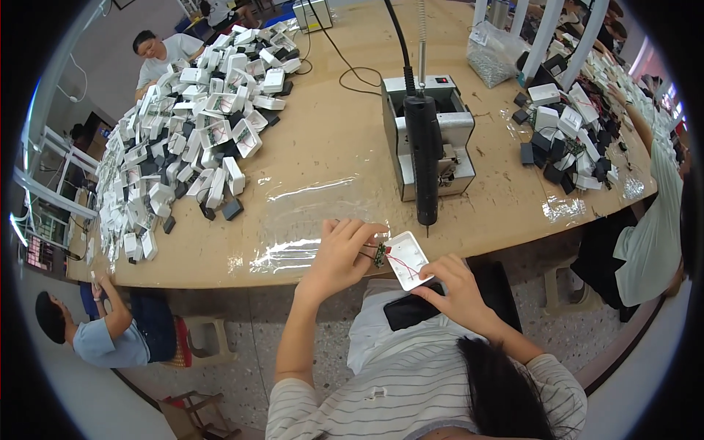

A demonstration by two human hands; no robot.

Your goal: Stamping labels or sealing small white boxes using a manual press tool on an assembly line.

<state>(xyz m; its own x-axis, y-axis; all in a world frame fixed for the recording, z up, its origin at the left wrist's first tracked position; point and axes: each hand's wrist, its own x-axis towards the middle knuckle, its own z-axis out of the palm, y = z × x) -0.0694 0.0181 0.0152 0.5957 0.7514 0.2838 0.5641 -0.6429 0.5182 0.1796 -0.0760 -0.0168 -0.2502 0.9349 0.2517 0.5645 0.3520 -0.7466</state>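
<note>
My right hand (451,288) grips a white plastic housing (407,261) by its lower right corner, its open side facing up. Thin red wires run inside it toward a small green circuit board (379,255) at its left edge. The board is pinched in the fingers of my left hand (343,253), with a dark wire beside it. Both hands are over the table's near edge, above my lap. Just beyond the housing hangs a black electric screwdriver (422,158), its bit pointing down.
A grey metal machine (400,147) stands behind the screwdriver. White housings and black parts form a large pile (198,132) at left and a smaller one (568,136) at right, near a clear bag (493,59). A dark phone (413,312) lies on my lap. Other people sit around the table.
</note>
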